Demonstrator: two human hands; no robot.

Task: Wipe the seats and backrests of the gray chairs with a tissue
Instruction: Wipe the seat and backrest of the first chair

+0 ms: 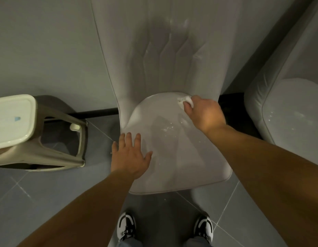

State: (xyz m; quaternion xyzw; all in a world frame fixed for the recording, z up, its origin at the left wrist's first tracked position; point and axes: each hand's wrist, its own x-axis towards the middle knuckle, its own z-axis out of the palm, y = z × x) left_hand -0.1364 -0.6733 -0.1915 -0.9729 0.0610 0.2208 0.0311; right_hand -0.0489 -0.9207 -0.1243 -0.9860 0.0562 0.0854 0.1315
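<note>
A gray padded chair stands right in front of me, its seat [172, 148] below and its tall backrest [154, 50] rising behind. My right hand [204, 113] grips a crumpled white tissue [186, 100] and presses it on the seat's far right corner, where the seat meets the backrest. My left hand [130, 155] lies flat with fingers spread on the seat's left front edge. A few small wet specks show in the middle of the seat.
A second gray chair [288, 122] stands close on the right. A beige plastic stool [38, 132] lies tipped on its side on the tiled floor at the left. My two shoes [165, 227] are just below the seat's front edge.
</note>
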